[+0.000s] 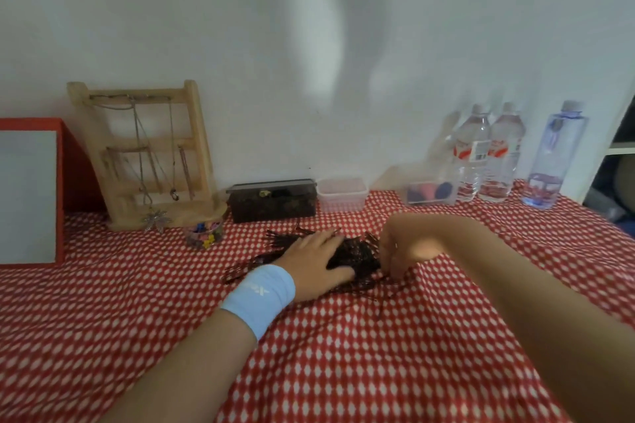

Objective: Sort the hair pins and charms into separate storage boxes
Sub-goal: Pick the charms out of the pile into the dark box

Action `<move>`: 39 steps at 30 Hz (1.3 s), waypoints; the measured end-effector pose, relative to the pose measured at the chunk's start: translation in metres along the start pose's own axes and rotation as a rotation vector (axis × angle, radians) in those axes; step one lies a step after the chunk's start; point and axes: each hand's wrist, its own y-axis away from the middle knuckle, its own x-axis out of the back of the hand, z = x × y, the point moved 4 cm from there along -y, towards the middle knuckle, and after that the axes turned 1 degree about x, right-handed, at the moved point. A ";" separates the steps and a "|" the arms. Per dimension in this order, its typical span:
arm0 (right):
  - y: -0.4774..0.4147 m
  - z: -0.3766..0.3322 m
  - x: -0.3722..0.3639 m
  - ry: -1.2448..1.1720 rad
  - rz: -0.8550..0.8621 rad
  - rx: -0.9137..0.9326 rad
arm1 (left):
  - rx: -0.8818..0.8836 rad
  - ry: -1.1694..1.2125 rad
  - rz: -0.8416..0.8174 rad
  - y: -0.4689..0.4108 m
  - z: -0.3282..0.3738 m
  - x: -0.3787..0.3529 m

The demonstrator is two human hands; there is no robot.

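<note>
Early stages here, I'd say: the hair pins (360, 256) lie in one dark, tangled heap in the middle of the frame, on the red-and-white cloth (343, 354), and none look boxed yet. The left hand (316, 261), pale blue wristband (261, 295) on the wrist, lies flat over the heap with fingers straight, pressing it down and holding nothing. The right hand (395, 254) dips in at the heap's right edge with fingertips curled down among the pins. Whether it has any pinched, I cannot tell; that part is blurred.

Just above the heap, against the wall, wait a dark box (273, 203), rectangular with a lid on, and beside it a clear plastic tub (342, 194), soft-cornered. Left of centre, a small clear cup (204, 233) holds bright little charms.

The pins look thin, wiry and springy, prone to snagging together. The cloth is soft and rumpled, so strays could hide in its folds.
</note>
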 end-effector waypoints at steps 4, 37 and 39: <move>-0.014 -0.005 0.009 0.001 0.076 0.028 | 0.005 -0.102 -0.030 0.002 0.001 -0.008; -0.004 0.002 0.015 -0.204 0.244 0.028 | -0.005 0.073 0.119 -0.009 -0.011 0.027; -0.008 -0.010 0.016 -0.191 0.282 0.064 | -0.034 0.040 0.035 -0.002 -0.011 0.021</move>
